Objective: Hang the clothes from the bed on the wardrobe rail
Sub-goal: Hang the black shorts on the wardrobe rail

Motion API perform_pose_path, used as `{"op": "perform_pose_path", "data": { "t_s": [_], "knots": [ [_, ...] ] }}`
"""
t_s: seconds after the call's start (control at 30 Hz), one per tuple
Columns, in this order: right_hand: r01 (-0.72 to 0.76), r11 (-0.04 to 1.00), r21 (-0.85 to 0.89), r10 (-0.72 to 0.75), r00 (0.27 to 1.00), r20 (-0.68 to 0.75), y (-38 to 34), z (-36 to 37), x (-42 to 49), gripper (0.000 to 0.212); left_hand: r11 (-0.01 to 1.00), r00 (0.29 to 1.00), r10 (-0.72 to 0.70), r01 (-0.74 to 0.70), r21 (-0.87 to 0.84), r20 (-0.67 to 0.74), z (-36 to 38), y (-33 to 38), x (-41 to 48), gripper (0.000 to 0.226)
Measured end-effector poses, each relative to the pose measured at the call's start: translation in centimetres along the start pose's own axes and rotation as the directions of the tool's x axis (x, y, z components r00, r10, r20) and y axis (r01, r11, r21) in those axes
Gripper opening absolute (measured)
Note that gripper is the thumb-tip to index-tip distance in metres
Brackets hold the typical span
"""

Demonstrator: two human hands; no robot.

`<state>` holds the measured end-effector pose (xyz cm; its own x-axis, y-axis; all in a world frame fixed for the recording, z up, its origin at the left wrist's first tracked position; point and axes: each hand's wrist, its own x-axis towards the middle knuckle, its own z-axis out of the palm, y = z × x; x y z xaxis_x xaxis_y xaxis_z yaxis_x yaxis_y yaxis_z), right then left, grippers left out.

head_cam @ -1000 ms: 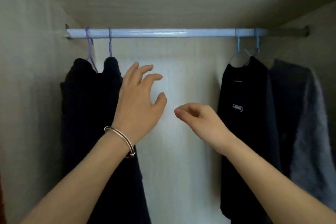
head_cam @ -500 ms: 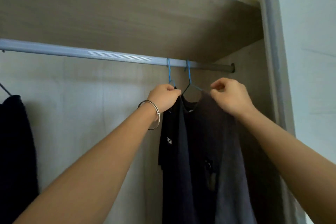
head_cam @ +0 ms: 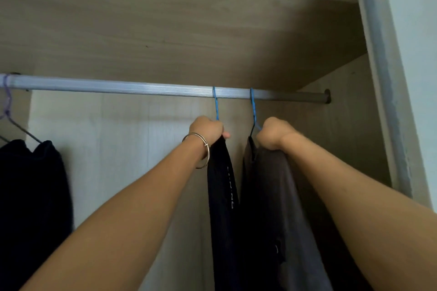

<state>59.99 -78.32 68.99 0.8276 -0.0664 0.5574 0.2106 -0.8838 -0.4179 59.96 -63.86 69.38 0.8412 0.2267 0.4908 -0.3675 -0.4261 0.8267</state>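
Note:
A silver rail [head_cam: 118, 86] runs across the wardrobe under a wooden shelf. Two blue hangers hook over it at the right. My left hand [head_cam: 208, 129], with a bangle on the wrist, is closed on the top of a black garment with white lettering [head_cam: 222, 196] under the left blue hanger [head_cam: 215, 106]. My right hand [head_cam: 274, 132] is closed on the top of a grey garment [head_cam: 283, 208] under the right blue hanger [head_cam: 253, 111]. Both garments hang edge-on, side by side.
At the far left a dark garment [head_cam: 30, 196] hangs from a purple hanger [head_cam: 7, 106]. The rail is bare between it and the blue hangers. The wardrobe's right side panel and frame [head_cam: 383, 101] stand close to the grey garment.
My hands went from mid-air in the centre to the two right-hand garments and closed on their tops. The two blue hooks now sit farther apart on the rail. The view turned right.

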Motion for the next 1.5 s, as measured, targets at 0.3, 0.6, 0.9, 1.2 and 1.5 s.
{"op": "perform_pose_path", "data": {
  "t_s": [0.3,0.6,0.9,1.2,1.5],
  "knots": [
    [0.202,0.902,0.381,-0.22,0.975,0.005,-7.7,4.1,-2.4,0.029,0.963,0.989,0.002,0.039,0.268,-0.151,-11.2,-0.9,-1.9,0.016],
    [0.204,0.771,0.603,-0.286,0.957,0.043,-18.1,7.6,-5.7,0.025,0.9,0.941,0.006,0.142,0.412,-0.337,-22.5,-3.6,-3.9,0.03],
    [0.209,0.782,0.588,-0.339,0.933,0.119,-23.7,9.5,-7.6,0.019,0.832,0.923,0.019,0.199,0.518,-0.385,-27.6,-5.6,-3.3,0.032],
    [0.221,0.788,0.575,-0.38,0.909,0.172,-26.5,9.5,-9.7,0.019,0.759,0.919,-0.018,0.269,0.593,-0.393,-30.1,-6.5,-2.5,0.036],
    [0.18,0.76,0.624,-0.381,0.902,0.204,-28.5,9.9,-11.1,0.025,0.833,0.933,0.007,0.193,0.518,-0.359,-30.5,-6.2,-3.8,0.009]
  ]
}}
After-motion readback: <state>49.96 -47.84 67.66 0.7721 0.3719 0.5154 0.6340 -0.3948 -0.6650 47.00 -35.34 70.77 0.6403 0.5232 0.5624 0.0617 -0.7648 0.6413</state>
